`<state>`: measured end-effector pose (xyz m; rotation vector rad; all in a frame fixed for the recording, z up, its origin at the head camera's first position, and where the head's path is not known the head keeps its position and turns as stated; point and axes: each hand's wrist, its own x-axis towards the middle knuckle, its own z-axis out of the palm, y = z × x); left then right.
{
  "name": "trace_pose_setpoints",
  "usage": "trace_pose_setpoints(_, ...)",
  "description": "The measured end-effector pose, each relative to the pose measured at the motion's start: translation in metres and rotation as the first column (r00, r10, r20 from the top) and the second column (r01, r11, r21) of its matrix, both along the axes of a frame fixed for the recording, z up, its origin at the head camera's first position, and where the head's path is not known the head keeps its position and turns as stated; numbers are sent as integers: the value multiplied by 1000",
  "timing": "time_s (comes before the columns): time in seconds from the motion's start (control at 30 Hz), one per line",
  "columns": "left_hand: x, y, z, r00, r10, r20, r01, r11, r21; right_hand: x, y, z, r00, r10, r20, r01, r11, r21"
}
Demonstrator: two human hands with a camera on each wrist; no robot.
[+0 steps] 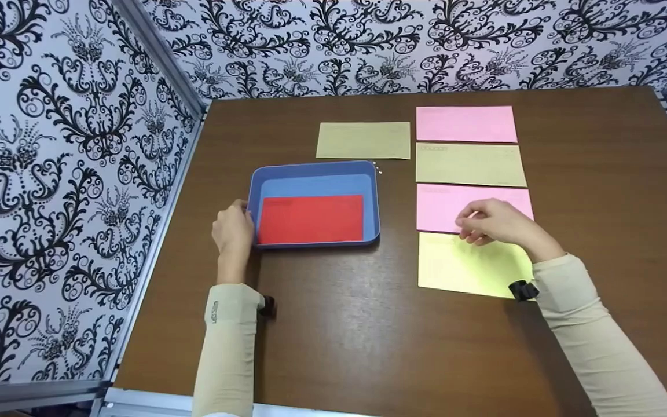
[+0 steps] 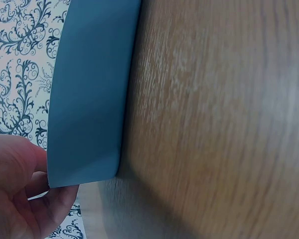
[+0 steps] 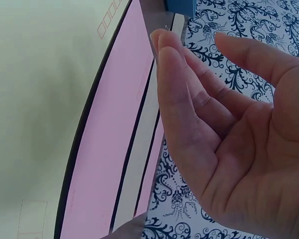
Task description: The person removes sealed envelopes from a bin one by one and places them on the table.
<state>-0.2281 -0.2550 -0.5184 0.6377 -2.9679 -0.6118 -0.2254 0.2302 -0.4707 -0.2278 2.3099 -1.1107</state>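
My left hand (image 1: 233,229) grips the left side of a blue tray (image 1: 315,169), and the left wrist view shows the thumb and fingers pinching the rim near a corner of the tray (image 2: 89,94). Inside the tray lies a red envelope (image 1: 311,220). My right hand (image 1: 498,222) hovers over a column of envelopes, fingers loosely bent, thumb apart from them and nothing held. Below it are a pink envelope (image 1: 439,205) and a yellow envelope (image 1: 455,263). The right wrist view shows the palm of the right hand (image 3: 229,134) and the gap between thumb and fingertips.
Farther up the column lie a tan envelope (image 1: 469,165) and another pink envelope (image 1: 465,123). A second tan envelope (image 1: 362,140) rests behind the tray. Small white bits (image 1: 378,169) sit by the tray's back right corner. Patterned panels (image 1: 310,46) border the brown table (image 1: 333,336).
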Motion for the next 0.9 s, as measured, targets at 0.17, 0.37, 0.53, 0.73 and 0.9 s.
trace_pose_setpoints(0.17,0,-1,-1,1000,1,-1,-1,1000,-4,-3,-9,3,1000,9,1,-9,1000,11)
trace_pose_setpoints(0.37,-1,-1,0,1000,4,13,-4,1000,4,-8,-19,3,1000,22,-9,-22,1000,7)
trace_pose_setpoints(0.53,-2,-1,1,1000,-1,31,1,1000,-3,-9,-24,3,1000,26,-17,-26,1000,11)
trace_pose_setpoints(0.73,-2,0,0,1000,4,29,-4,1000,3,-10,-32,5,999,34,-19,-34,999,5)
trace_pose_setpoints(0.9,-2,-1,1,999,9,37,-10,1000,14,-10,-39,5,999,35,-14,-35,999,-10)
